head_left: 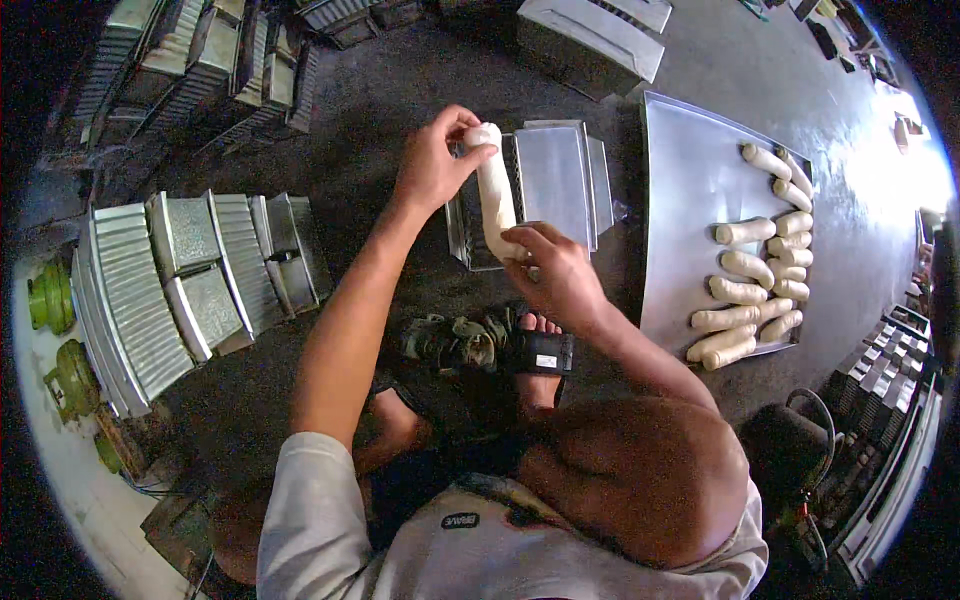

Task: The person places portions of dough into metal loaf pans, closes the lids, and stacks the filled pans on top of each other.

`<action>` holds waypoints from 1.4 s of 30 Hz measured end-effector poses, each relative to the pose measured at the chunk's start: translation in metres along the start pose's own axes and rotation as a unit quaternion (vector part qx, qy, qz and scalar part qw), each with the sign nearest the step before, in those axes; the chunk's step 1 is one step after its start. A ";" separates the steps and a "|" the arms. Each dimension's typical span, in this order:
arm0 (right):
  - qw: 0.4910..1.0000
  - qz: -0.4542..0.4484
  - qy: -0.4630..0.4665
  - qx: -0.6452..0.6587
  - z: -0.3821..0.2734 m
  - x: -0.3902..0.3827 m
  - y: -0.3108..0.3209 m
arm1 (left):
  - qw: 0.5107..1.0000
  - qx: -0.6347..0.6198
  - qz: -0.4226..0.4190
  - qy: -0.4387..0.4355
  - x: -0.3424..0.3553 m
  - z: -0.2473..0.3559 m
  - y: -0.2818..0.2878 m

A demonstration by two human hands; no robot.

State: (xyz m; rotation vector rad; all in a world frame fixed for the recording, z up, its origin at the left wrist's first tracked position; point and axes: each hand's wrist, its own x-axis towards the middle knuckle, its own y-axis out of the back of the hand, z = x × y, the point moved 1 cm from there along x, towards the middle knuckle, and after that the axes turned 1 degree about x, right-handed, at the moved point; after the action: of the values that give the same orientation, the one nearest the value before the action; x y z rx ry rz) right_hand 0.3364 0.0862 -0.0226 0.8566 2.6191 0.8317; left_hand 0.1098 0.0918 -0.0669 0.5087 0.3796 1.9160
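A long off-white roll [496, 195], bent at its lower end, hangs between my hands. My left hand [440, 160] grips its top end between thumb and fingers. At the lower end, the fingers of my right hand [553, 272] are closed around it. Whether the roll is cloth or some other soft material, I cannot tell. Behind it, on the floor in front of me, is a flat-topped grey metal box [558, 180], partly covered by the roll and my hands. To the right, several similar short off-white rolls [742, 232] lie on a metal tray [685, 190], bunched toward its right edge.
Ribbed metal panels [140, 290] stand stacked at my left, beside green round parts [70, 380]. More metal panels [190, 50] fill the far left. A large metal box [590, 45] sits at the back. Metal blocks [885, 370] are piled at the right.
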 end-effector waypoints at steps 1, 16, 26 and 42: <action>0.999 -0.026 -0.037 0.025 0.006 0.002 -0.007 | 1.000 0.001 -0.002 0.001 0.001 0.000 -0.001; 0.997 -0.001 -0.062 0.052 0.037 0.003 -0.039 | 0.958 0.278 -0.046 -0.047 -0.001 0.003 -0.024; 0.925 -0.210 -0.040 -0.315 0.033 0.068 -0.083 | 0.891 0.448 -0.061 -0.050 -0.003 -0.025 -0.035; 0.975 0.065 -0.211 0.010 0.055 0.031 0.013 | 0.975 0.093 0.063 0.192 -0.118 -0.021 -0.025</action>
State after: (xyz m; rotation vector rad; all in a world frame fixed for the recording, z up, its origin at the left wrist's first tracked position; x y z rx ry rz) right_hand 0.3406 0.1376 -0.0615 1.0855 2.2224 0.5755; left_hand 0.1584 -0.0082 -0.1176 0.2831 0.7991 2.1142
